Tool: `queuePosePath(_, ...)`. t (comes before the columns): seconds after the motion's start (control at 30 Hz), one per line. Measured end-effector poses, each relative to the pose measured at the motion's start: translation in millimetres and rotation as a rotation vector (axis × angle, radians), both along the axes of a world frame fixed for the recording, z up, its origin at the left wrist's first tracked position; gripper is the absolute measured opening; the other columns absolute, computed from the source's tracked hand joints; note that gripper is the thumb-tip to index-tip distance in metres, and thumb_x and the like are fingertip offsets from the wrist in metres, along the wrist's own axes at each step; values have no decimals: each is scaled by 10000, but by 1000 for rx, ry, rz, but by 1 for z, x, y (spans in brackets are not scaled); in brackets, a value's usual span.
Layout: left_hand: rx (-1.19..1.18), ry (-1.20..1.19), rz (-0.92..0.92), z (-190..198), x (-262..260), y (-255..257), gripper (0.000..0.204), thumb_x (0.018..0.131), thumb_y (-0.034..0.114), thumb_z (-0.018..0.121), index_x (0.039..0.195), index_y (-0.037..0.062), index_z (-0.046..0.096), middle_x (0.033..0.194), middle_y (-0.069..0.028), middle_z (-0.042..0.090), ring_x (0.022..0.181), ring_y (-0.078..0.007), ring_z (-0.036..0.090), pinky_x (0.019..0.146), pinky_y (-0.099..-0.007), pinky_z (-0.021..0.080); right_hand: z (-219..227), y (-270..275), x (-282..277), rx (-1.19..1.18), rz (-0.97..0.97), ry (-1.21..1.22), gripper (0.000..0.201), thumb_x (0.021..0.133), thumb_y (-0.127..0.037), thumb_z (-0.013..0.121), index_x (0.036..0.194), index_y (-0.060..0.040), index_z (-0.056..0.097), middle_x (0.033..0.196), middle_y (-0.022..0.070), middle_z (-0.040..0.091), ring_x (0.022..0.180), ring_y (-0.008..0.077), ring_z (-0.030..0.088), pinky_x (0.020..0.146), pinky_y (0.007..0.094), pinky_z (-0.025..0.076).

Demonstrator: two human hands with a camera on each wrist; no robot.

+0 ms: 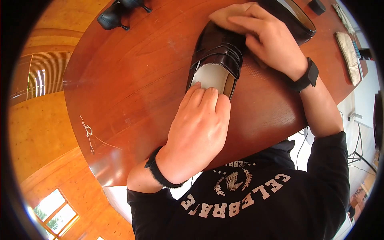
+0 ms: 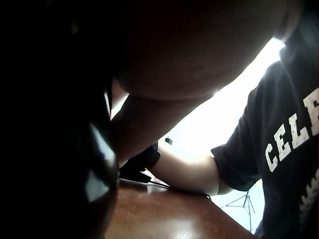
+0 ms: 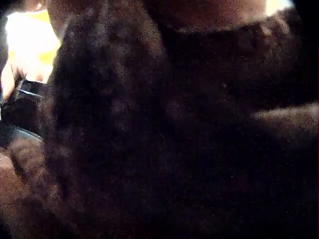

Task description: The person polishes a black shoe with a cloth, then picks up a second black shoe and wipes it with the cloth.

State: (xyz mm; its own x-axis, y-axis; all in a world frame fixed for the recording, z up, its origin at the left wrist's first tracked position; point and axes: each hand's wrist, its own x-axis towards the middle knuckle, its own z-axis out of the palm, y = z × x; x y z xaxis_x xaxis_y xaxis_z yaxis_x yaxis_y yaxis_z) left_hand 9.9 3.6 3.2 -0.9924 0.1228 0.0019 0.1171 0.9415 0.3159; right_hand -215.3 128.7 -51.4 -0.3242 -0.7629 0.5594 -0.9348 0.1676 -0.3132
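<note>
A shiny black loafer [image 1: 222,44] with a pale insole lies on the brown table, toe pointing away from me. My left hand [image 1: 200,126] grips its heel end, the fingertips reaching into the shoe opening. My right hand [image 1: 272,42] holds a tan cloth-like piece [image 1: 228,16] over the loafer's toe, with bent fingers; its thumb is largely hidden. In the left wrist view, the glossy dark side of the shoe [image 2: 97,164] stands close to the camera. Dark, blurred material fills most of the right wrist view.
Another black shoe [image 1: 310,36] lies beyond my right hand. Black heeled shoes [image 1: 114,16] stand at the far left. A pale string [image 1: 88,130] lies near the table's [image 1: 140,92] left edge. To the right are a small black object [image 1: 317,7] and a beige pad-like item [image 1: 348,58].
</note>
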Motion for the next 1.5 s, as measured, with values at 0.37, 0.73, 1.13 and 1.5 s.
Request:
queuePosePath(0.37,216,-66,9,15,-1,-20,289,804,4,724,1004,-16,517,993,-206,523,961,-436,530,831,-483,449,-1,1,-3,4,-88,-27,427,790,9,592,1200,-56,689,1166,166,665,1051,363,638,893,432,544)
queuePosePath(0.73,299,-97,-27,20,-3,-37,269,811,-9,702,1005,-17,516,986,-185,521,926,-423,531,815,-454,454,20,-1,3,-21,69,-91,474,744,70,584,1198,-8,697,1225,146,670,1106,339,618,969,392,517)
queuePosePath(1.13,349,-49,83,11,-5,-28,209,814,15,710,944,-8,548,971,-162,543,912,-393,550,794,-436,462,4,-4,5,-51,1,-71,451,765,43,606,1206,-21,678,1224,144,655,1101,356,627,946,407,531)
queuePosePath(1.5,36,13,8,14,-3,-10,356,737,44,802,1025,-22,604,1129,-151,563,1117,-390,567,1120,-538,403,-9,1,-3,-7,-116,-25,423,796,9,630,1212,-53,671,1232,127,667,1116,359,633,916,430,550)
